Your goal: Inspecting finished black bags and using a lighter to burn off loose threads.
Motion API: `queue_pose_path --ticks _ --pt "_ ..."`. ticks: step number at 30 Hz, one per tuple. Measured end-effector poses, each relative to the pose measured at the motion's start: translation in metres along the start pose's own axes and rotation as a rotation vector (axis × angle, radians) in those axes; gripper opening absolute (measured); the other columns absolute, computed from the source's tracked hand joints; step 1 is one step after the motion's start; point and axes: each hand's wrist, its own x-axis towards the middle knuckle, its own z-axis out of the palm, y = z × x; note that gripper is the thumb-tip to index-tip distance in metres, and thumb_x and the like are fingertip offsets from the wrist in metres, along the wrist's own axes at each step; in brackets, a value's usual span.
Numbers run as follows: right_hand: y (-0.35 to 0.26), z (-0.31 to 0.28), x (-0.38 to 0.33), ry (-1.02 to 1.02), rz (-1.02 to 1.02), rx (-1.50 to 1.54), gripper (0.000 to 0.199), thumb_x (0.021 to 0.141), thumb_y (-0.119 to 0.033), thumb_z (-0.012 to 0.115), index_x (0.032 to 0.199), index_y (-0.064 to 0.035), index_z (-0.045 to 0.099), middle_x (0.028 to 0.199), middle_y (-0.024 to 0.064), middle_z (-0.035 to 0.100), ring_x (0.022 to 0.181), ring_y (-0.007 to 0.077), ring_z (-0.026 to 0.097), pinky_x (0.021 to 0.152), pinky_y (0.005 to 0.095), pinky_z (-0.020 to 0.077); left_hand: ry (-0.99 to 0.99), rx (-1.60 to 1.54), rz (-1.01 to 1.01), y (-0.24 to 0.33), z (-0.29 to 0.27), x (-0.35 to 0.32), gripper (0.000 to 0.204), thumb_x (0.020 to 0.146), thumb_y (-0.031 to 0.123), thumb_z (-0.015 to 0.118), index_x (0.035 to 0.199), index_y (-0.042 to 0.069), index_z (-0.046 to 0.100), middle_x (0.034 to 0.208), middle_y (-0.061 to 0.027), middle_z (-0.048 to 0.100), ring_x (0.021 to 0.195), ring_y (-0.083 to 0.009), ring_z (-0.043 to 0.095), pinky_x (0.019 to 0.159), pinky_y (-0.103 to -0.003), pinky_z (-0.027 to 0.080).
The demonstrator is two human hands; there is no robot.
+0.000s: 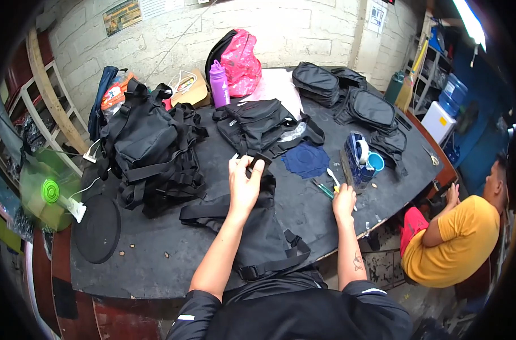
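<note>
My left hand (245,184) is raised over the table, fingers pinching the end of a black strap (263,163). Below it a black bag (261,241) lies flat against the table's near side, with a webbing strap and a buckle (249,272) toward me. To the right, my right hand (344,203) is low at the tabletop, its fingers closed around a small tool with a yellow part (337,188); its kind is mostly hidden. Beside those fingers lie a green slim tool (324,189) and a white-handled one (331,174).
Black bags are piled at the left (142,141), the middle (255,124) and the back right (371,107). A tape dispenser (358,161), a blue cup (375,162) and dark blue cloth (306,160) lie nearby. A green fan (50,191) stands left. A person in yellow (459,243) sits right.
</note>
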Motion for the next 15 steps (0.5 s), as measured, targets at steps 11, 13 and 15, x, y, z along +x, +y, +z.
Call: queue_pose_path --ticks 11,13,15 --pt "0.005 -0.012 0.022 -0.195 0.139 -0.035 0.03 0.069 -0.012 0.067 0.096 -0.0039 0.055 0.091 0.0161 0.059 0.089 0.0356 0.057 0.079 0.043 0.0459 -0.092 -0.837 -0.209 0.002 -0.009 0.007 0.012 0.088 0.009 0.058 0.081 0.006 0.049 0.075 0.0005 0.056 0.066 -0.0059 0.05 0.068 -0.022 0.042" --pt "-0.005 -0.016 0.019 -0.038 0.066 0.188 0.028 0.071 -0.012 0.065 0.096 -0.0036 0.054 0.089 0.015 0.058 0.087 0.0347 0.057 0.078 0.0417 0.0458 -0.092 -0.875 -0.203 -0.002 -0.012 0.006 0.011 0.089 0.01 0.057 0.081 0.006 0.049 0.077 -0.0015 0.058 0.07 -0.0077 0.052 0.072 -0.023 0.043" --pt "-0.018 -0.021 0.019 0.151 -0.092 0.549 0.025 0.077 -0.011 0.06 0.099 -0.0029 0.053 0.083 0.0118 0.056 0.078 0.0285 0.055 0.074 0.0363 0.045 -0.102 -0.916 -0.2 -0.003 -0.011 0.008 0.011 0.089 0.01 0.055 0.082 0.006 0.048 0.079 -0.0034 0.059 0.073 -0.0095 0.055 0.076 -0.024 0.044"
